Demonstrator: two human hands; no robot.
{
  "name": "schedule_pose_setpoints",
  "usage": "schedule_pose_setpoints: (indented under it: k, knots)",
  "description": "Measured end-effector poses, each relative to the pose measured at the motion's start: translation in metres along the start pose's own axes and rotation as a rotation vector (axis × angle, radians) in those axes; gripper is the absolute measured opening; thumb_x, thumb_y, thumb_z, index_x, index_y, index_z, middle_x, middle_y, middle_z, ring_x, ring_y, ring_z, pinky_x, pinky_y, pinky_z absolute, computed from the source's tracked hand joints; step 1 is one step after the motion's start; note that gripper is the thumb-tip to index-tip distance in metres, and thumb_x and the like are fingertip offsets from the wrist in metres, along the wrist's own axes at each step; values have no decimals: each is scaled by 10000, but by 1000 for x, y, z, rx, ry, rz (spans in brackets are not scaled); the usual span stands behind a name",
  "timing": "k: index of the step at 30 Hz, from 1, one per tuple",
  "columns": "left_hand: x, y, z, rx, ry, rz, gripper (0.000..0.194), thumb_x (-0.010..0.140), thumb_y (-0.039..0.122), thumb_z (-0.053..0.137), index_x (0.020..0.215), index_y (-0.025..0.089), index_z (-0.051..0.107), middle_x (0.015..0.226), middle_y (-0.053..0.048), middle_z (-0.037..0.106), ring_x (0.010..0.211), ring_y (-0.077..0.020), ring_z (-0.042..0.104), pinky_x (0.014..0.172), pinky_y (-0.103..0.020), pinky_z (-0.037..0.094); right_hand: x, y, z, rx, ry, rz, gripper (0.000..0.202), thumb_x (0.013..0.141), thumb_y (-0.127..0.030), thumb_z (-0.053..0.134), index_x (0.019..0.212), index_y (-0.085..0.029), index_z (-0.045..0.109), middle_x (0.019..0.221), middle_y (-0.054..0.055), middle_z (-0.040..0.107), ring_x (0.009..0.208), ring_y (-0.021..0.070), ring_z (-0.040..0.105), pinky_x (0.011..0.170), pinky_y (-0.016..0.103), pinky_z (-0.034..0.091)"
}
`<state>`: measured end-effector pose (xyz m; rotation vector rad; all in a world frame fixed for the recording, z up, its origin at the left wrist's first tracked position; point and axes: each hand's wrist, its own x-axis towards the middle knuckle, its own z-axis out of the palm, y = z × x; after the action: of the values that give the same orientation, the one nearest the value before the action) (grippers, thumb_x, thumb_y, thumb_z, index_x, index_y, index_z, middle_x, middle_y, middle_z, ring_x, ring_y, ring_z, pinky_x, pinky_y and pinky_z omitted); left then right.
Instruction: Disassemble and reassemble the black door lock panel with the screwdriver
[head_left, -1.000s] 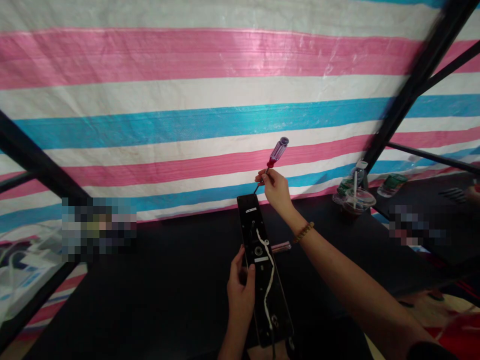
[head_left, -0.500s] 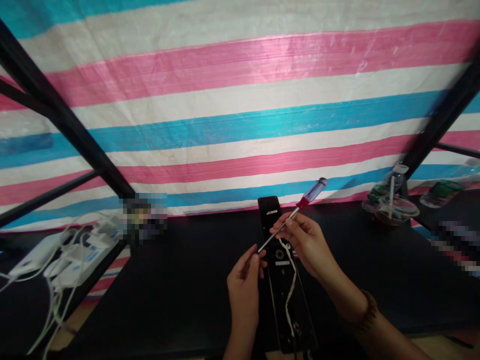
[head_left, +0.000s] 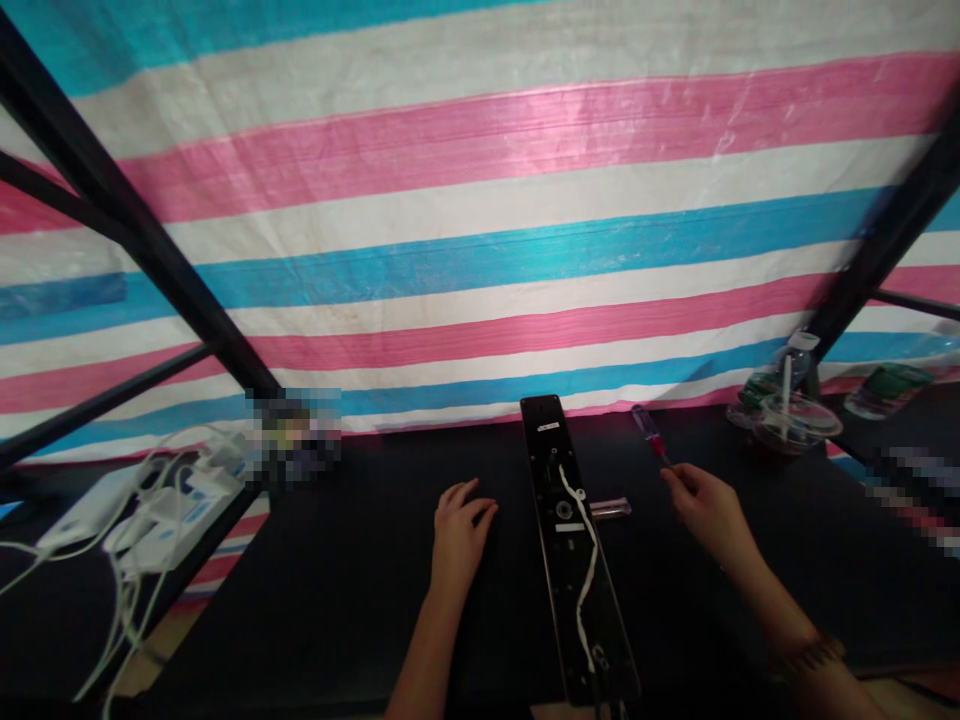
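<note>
In the head view, the hands have parted since half a second ago, when the screwdriver (head_left: 651, 432) slanted over the panel (head_left: 574, 560) with its tip at the left fingers. Now the right hand (head_left: 709, 508) is out to the right of the panel, pinching the screwdriver by its shaft, with the handle pointing away towards the striped sheet (head_left: 480, 240). The left hand (head_left: 457, 525) has moved away to the left, its fingers loosely curled, thumb and forefinger a little apart, touching neither panel nor tool. The panel lies lengthwise on the black table (head_left: 345, 580) between the hands, its far end near the sheet; the bar (head_left: 611, 508) jutting from its right side is uncovered again.

The right hand hides the screwdriver's tip. A white cable (head_left: 592, 560) runs down the panel; dark leads below it leave at the bottom edge. Pixelated patches blur items at left and far right. Small fittings on the panel are too dark to make out.

The panel bears two white labels (head_left: 568, 527), their print too small to read. A bottle (head_left: 889, 388) lying at right has a green label, also illegible.
</note>
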<state>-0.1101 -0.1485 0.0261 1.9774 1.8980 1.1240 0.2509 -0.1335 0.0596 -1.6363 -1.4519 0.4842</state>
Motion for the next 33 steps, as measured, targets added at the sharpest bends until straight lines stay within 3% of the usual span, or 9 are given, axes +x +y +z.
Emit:
schedule_pose_setpoints:
  k: [4, 13, 17, 20, 23, 26, 29, 33]
  knots:
    - [1, -14, 7, 83, -100, 8, 164, 863, 243, 622, 878, 258, 785, 1161, -69, 706, 1148, -295, 579, 989, -510, 467, -4, 33, 16, -236, -63, -64, 285, 854, -442, 480, 693, -228, 578, 600, 31, 628, 511, 185, 578, 533, 299, 377]
    - [-13, -27, -11, 132, -11, -72, 227, 891, 295, 568, 948, 215, 772, 965, -66, 671, 932, -256, 600, 860, -425, 519, 1, 59, 30, -439, -86, -157, 239, 887, -373, 472, 811, -194, 612, 808, 96, 632, 684, 234, 627, 694, 371, 490]
    - [-14, -27, -9, 154, -4, -74, 233, 899, 287, 555, 967, 213, 766, 941, -65, 670, 908, -256, 597, 842, -416, 512, 5, 26, 40, -295, 2, -282, 329, 908, -402, 507, 1034, -137, 656, 1003, 163, 638, 889, 290, 652, 852, 451, 522]
    - [-15, -26, -7, 168, 1, -70, 236, 903, 289, 551, 967, 208, 764, 933, -68, 673, 906, -259, 597, 838, -420, 509, 10, -20, 61, -59, -84, -393, 371, 932, -413, 524, 1200, -177, 625, 1197, 156, 618, 1041, 276, 645, 893, 430, 547]
    - [-14, -27, -8, 167, 4, -52, 233, 898, 291, 558, 968, 213, 766, 922, -68, 676, 900, -260, 600, 840, -423, 509, 17, -56, 89, 68, -191, -553, 460, 928, -372, 559, 1366, -233, 549, 1446, 132, 499, 1346, 288, 467, 1109, 495, 409]
    - [-14, -28, -10, 147, 16, -34, 230, 891, 300, 568, 976, 223, 768, 916, -67, 676, 894, -260, 603, 844, -430, 512, 25, -69, 112, 104, -260, -608, 376, 930, -317, 559, 1290, -244, 637, 1520, 112, 443, 1400, 300, 412, 1155, 545, 334]
    - [-17, -20, -9, 111, 67, -35, 238, 883, 333, 585, 1000, 230, 765, 976, -76, 681, 940, -271, 608, 876, -453, 513, 29, -70, 120, 146, -238, -623, 274, 924, -272, 568, 1151, -239, 718, 1454, 97, 531, 1405, 307, 411, 1151, 568, 333]
    - [-38, 21, 7, -81, 203, -109, 305, 938, 353, 508, 1046, 199, 749, 1105, -111, 682, 1059, -265, 620, 968, -462, 496, 25, -75, 115, 223, -209, -643, 168, 920, -237, 573, 925, -238, 740, 1272, 71, 682, 1451, 300, 328, 1147, 564, 347]
